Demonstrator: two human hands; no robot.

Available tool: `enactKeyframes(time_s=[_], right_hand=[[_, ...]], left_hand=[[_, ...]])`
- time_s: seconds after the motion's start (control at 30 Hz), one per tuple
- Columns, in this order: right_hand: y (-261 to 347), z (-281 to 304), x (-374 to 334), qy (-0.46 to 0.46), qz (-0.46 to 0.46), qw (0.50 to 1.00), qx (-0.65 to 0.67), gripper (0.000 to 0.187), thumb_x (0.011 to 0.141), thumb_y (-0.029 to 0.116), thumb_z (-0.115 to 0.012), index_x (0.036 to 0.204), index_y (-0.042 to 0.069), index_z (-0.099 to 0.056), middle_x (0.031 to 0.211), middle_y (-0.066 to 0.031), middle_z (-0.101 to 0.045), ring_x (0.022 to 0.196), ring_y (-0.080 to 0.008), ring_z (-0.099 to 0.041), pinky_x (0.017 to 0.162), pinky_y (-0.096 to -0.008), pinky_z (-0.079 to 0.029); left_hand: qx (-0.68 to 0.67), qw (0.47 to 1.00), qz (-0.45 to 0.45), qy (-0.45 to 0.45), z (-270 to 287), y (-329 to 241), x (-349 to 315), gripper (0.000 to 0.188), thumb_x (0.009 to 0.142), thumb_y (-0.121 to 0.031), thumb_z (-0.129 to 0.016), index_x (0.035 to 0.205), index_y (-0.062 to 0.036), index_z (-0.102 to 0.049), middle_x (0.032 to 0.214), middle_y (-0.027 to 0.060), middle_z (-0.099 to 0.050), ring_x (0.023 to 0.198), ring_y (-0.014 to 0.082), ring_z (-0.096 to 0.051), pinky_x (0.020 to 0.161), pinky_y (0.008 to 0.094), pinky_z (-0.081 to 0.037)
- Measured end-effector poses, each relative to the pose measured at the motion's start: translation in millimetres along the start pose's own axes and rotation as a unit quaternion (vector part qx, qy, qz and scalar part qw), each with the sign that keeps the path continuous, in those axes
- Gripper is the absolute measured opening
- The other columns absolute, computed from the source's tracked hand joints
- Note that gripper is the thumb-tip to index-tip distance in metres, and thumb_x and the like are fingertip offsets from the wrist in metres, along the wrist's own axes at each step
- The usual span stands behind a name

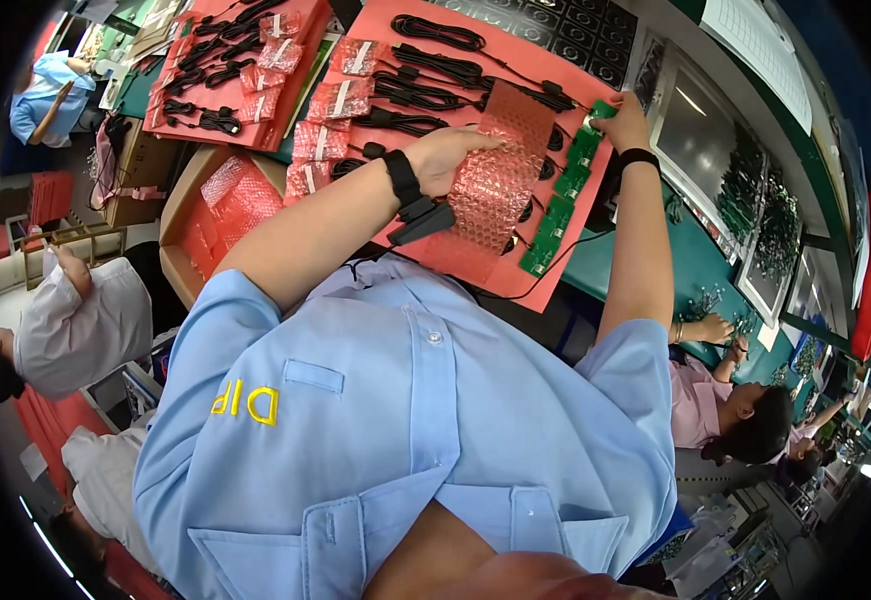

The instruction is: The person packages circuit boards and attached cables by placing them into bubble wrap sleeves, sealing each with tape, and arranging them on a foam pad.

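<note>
— Tell me from left to right, please, with clock directions of the picture.
— At 10 o'clock is a cardboard box (176, 207), at 11 small red packets (341, 98), and toward 12 black cables (434, 65), on a coral sheet (376, 20).
— And the left hand (441, 160)?
— At 12 o'clock. It holds the edge of the red bubble film (501, 185), at 1 o'clock. Part of its fingers is hidden, so how firmly it grips I cannot tell.
— How would this film handle?
— I judge it very light, soft and slightly slippery; pinching by one edge should be enough.
— Then the green circuit boards (583, 152)?
— They lie in a row between 1 and 2 o'clock. The right hand (628, 122) pinches the upper end narrowly. They seem light, stiff but fragile; better to hold by the edges.
</note>
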State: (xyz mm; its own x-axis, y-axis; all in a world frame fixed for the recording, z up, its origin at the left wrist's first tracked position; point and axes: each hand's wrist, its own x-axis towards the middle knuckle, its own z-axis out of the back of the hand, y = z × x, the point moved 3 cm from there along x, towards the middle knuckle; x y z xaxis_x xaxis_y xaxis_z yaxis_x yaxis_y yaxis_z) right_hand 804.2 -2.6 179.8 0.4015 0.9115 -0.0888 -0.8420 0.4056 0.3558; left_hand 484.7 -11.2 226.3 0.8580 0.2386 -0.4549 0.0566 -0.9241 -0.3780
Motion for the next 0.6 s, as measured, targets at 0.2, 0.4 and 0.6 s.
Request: enactKeyframes(time_s=[0.2, 0.4, 0.6], right_hand=[[-22.0, 29.5, 0.7, 0.037, -0.053, 0.930, 0.361, 0.032, 0.075, 0.015, -0.074, 0.101, 0.001, -0.062, 0.086, -0.0024, -0.064, 0.072, -0.0123, -0.059, 0.065, -0.0247, -0.049], [66.7, 77.6, -29.8, 0.001, -0.042, 0.888, 0.458, 0.017, 0.078, 0.014, -0.072, 0.089, 0.002, -0.067, 0.081, -0.0004, -0.065, 0.071, -0.0070, -0.058, 0.063, -0.0203, -0.048], [55.8, 37.2, -53.5, 0.087, -0.085, 0.856, 0.503, 0.016, 0.078, 0.013, -0.072, 0.088, 0.001, -0.067, 0.077, -0.0016, -0.065, 0.070, -0.0076, -0.058, 0.061, -0.0213, -0.046]], left_hand=[[0.185, 0.982, 0.012, 0.030, -28.2, 18.5, 50.3, 0.027, 0.085, 0.000, -0.053, 0.112, 0.0017, -0.055, 0.108, 0.0093, -0.062, 0.100, 0.0172, -0.059, 0.088, 0.0301, -0.046], [0.272, 0.961, -0.037, 0.019, -15.1, 2.9, 103.7, 0.032, 0.080, 0.004, -0.049, 0.112, 0.0029, -0.054, 0.108, 0.0098, -0.062, 0.097, 0.0188, -0.060, 0.090, 0.0312, -0.046], [0.040, 0.995, -0.041, 0.087, 0.8, -6.7, 117.0, 0.024, 0.082, -0.002, -0.051, 0.106, 0.0005, -0.057, 0.103, 0.0092, -0.063, 0.095, 0.0218, -0.061, 0.087, 0.0359, -0.047]])
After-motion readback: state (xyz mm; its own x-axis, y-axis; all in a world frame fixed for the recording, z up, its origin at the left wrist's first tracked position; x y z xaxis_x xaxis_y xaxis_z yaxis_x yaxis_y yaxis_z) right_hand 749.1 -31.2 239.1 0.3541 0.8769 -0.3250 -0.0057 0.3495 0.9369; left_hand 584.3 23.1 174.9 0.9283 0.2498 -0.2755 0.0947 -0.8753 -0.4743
